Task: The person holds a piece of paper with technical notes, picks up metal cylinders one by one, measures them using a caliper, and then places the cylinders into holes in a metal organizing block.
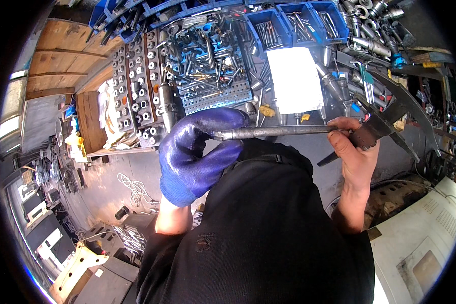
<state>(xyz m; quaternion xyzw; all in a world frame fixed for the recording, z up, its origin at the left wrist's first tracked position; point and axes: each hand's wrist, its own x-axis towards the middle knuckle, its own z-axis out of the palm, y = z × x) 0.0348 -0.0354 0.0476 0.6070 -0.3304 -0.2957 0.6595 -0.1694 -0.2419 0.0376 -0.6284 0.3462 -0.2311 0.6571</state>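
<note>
Steel bar [289,130]; axis left-right; left hand [185,147] curled, pinching one end; right hand [358,158] gripping the other, with calipers [368,133].

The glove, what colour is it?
The glove is purple with a blue cuff; best in head view.

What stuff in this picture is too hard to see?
All in the head view:
Left hand: bare fingers hidden inside the purple glove.
Metal rod: right end hidden by the right hand.
White paper: any writing washed out by glare.
Dark metal tool: any markings too small.
</note>
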